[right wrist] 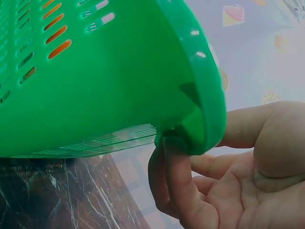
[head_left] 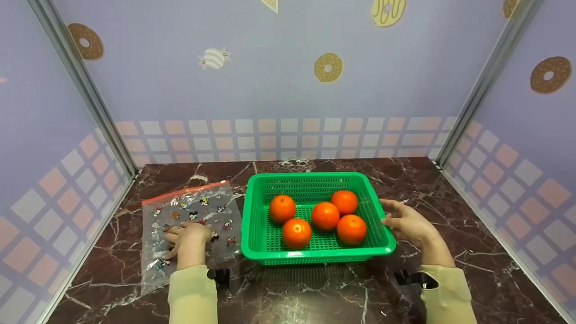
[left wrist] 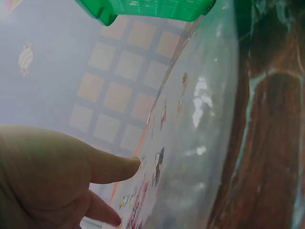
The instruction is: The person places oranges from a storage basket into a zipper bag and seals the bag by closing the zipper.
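A green plastic basket with slotted walls stands mid-table, several oranges inside it. My right hand holds the basket's right end. In the right wrist view its thumb lies at the outer rim and its fingers curl up beneath. Left of the basket, a clear zip bag with a red-orange seal lies flat, printed with small cartoon figures. My left hand rests on the bag, fingers spread and gripping nothing. The left wrist view shows its thumb stretched over the bag's surface.
The table has a dark red marbled top with white veins. Purple patterned panels enclose it at the back and both sides, joined by metal posts in the corners. A black strap circles the right wrist.
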`<action>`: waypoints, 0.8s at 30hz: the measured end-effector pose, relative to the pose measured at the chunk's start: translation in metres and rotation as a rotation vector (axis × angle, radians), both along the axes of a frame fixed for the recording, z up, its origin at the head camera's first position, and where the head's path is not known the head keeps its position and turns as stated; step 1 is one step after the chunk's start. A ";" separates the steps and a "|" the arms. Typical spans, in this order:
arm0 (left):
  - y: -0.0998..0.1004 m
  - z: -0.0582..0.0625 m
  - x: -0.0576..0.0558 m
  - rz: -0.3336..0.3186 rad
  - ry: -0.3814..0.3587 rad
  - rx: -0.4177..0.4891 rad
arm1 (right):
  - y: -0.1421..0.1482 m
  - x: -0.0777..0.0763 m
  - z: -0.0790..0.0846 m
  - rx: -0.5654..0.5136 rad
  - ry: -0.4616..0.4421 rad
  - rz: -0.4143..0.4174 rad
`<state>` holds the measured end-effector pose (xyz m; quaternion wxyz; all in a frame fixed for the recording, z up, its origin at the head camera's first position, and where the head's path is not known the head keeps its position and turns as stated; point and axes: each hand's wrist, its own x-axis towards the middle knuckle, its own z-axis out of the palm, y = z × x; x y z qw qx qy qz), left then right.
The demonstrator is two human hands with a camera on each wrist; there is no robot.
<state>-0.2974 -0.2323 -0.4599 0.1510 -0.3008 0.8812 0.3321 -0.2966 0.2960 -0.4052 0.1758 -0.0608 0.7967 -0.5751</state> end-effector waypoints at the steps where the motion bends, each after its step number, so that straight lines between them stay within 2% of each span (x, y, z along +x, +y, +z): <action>1: 0.000 0.000 0.000 0.007 0.000 -0.003 | 0.000 0.000 0.000 0.001 0.001 -0.001; 8: 0.000 -0.006 -0.001 0.027 0.020 -0.042 | -0.002 0.000 0.001 -0.003 0.000 0.006; 14: -0.007 -0.007 0.003 0.016 0.046 -0.024 | -0.003 0.000 0.002 -0.012 -0.006 0.005; 18: -0.015 -0.004 0.006 -0.023 0.039 -0.016 | -0.003 0.000 0.001 -0.010 -0.004 0.000; 24: -0.026 0.002 0.009 -0.125 -0.013 -0.022 | -0.002 0.000 0.001 -0.019 -0.002 0.004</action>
